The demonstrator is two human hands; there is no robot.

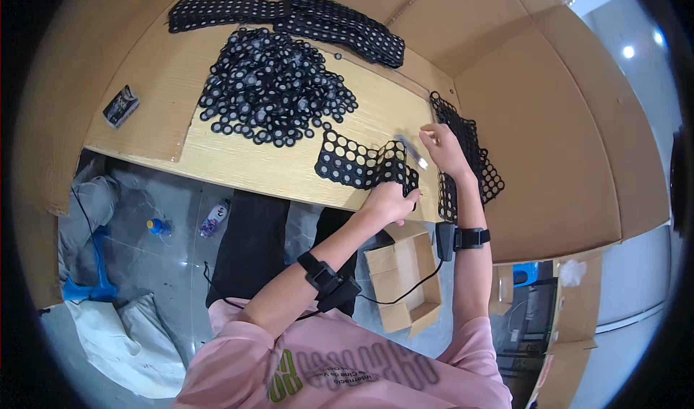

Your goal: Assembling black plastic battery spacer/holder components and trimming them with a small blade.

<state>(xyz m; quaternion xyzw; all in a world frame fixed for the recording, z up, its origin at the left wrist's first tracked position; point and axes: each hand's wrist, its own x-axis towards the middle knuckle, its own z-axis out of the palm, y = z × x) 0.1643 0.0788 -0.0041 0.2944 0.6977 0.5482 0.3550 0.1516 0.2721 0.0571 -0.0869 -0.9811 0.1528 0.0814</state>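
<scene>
My left hand (392,203) grips the near right end of a black perforated strip (347,169) at the table's front edge. The strip's rows of round openings are partly filled with grey discs, and its right part bends upward. My right hand (443,148) is raised to the right of the strip, fingers curled together in a pinch; what they hold, if anything, is too small to make out. A clear narrow tube (413,153) lies between the strip and my right hand. Behind my right forearm is a stack of black perforated sheets (466,138) with open holes.
A heap of black rings with grey centres (271,83) covers the table's left middle. Filled strips (340,26) are piled behind it. Cardboard walls (542,134) enclose the back and right. A small dark packet (121,106) lies left; an open carton (405,275) stands below.
</scene>
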